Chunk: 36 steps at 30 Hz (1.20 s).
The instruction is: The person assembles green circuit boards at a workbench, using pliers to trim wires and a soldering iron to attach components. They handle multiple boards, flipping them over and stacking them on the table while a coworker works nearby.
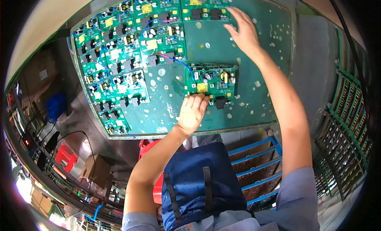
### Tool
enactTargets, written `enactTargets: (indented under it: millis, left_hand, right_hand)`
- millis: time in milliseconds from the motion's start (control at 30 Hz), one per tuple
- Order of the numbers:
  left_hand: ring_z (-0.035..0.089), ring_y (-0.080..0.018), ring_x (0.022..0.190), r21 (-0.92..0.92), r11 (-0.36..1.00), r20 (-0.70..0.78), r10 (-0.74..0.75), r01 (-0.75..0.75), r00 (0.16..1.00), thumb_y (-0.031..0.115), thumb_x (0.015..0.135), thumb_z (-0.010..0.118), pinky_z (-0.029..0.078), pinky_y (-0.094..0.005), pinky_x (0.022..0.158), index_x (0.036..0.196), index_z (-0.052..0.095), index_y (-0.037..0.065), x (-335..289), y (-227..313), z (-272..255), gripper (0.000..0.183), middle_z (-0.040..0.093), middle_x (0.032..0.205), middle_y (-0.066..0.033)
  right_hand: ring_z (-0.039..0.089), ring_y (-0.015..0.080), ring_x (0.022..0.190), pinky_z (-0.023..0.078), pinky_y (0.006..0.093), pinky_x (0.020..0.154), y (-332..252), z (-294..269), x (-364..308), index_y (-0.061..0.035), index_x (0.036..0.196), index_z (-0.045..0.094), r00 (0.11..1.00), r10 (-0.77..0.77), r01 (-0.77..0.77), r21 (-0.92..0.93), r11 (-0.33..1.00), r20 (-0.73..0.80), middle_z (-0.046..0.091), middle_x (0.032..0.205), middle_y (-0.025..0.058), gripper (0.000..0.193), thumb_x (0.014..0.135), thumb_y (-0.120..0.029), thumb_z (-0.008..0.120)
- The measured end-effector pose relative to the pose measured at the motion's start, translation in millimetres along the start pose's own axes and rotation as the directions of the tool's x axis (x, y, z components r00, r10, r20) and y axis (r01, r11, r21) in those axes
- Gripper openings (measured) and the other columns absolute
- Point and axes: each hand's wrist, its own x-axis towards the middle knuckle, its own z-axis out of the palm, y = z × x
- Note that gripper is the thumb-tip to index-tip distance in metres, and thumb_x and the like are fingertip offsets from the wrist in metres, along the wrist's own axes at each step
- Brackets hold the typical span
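Near the middle of the green table, a green circuit board (219,85) lies on top of other boards. It carries a yellow block, a black block and small parts, and a blue wire reaches its upper left corner. My left hand (193,110) is closed over the near left part of this board, its fingertips partly hidden. Farther away, my right hand (245,32) is open with thumb and fingers apart, holding nothing. Its fingertips are at the right edge of a far circuit board (205,13), but I cannot tell whether they touch it.
Several similar circuit boards (129,82) lie in rows over the table's left side. The green tabletop (254,108) has pale spots and a raised rim. Close to me is a blue rack (258,167); green racks (345,108) stand at the right. A red stool (65,156) and cardboard box (95,169) are at the left.
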Motion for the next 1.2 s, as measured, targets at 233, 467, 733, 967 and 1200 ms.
enactTargets:
  millis: [233, 467, 733, 967, 1200]
  left_hand:
    - [0.049, -0.0263, 0.082, -0.181, 0.982, -0.135, -0.077, 0.052, 0.988, 0.004, 0.052, 0.070, 0.039, -0.0354, 0.071, 0.093, 0.053, 0.003, 4, 8, -63, 0.045, 0.052, 0.089, -0.0102]
    - [0.048, -0.0296, 0.083, -0.037, 0.974, -0.169, 0.214, -0.223, 0.962, 0.008, 0.054, 0.068, 0.040, -0.0357, 0.072, 0.095, 0.052, 0.004, 146, 2, -63, 0.044, 0.051, 0.091, -0.0115]
    - [0.046, -0.0255, 0.085, 0.188, 0.960, -0.116, 0.231, -0.207, 0.966, 0.011, 0.057, 0.067, 0.040, -0.0329, 0.075, 0.098, 0.051, 0.006, 257, 5, 48, 0.044, 0.048, 0.091, -0.0090]
    - [0.047, -0.0265, 0.088, 0.147, 0.986, -0.161, 0.104, -0.080, 0.981, 0.020, 0.061, 0.066, 0.040, -0.0337, 0.077, 0.100, 0.051, 0.007, 275, -22, 70, 0.044, 0.049, 0.092, -0.0096]
    - [0.048, -0.0265, 0.086, 0.227, 0.967, -0.117, 0.142, -0.113, 0.983, 0.028, 0.067, 0.062, 0.040, -0.0331, 0.077, 0.100, 0.050, 0.007, 274, -32, 59, 0.041, 0.049, 0.093, -0.0095]
  right_hand:
    - [0.049, 0.0267, 0.090, 0.038, 0.0375, 0.075, -36, -65, -157, -0.0033, 0.087, 0.055, 0.986, 0.014, 0.002, -0.095, 0.995, 0.168, 0.052, 0.095, 0.0101, 0.024, 0.064, -0.009, 0.062]
    - [0.042, 0.0246, 0.102, 0.034, 0.0388, 0.085, -87, -17, -174, -0.0057, 0.102, 0.048, 0.872, -0.210, 0.238, -0.007, 0.971, 0.443, 0.045, 0.107, 0.0116, 0.043, 0.063, -0.021, 0.058]
    - [0.046, 0.0226, 0.090, 0.039, 0.0349, 0.076, -87, 3, -178, -0.0053, 0.092, 0.050, 0.923, -0.116, 0.128, -0.009, 0.992, 0.366, 0.046, 0.094, 0.0079, 0.027, 0.066, -0.012, 0.051]
    - [0.048, 0.0243, 0.093, 0.040, 0.0366, 0.079, -56, -82, -189, -0.0054, 0.084, 0.052, 0.943, -0.070, 0.072, 0.007, 0.997, 0.326, 0.049, 0.095, 0.0102, 0.019, 0.066, -0.011, 0.053]
    - [0.048, 0.0316, 0.094, 0.043, 0.0345, 0.078, 72, -163, -160, -0.0017, 0.090, 0.056, 0.947, 0.320, -0.315, -0.091, 0.945, 0.038, 0.049, 0.100, 0.0135, 0.025, 0.067, 0.006, 0.055]
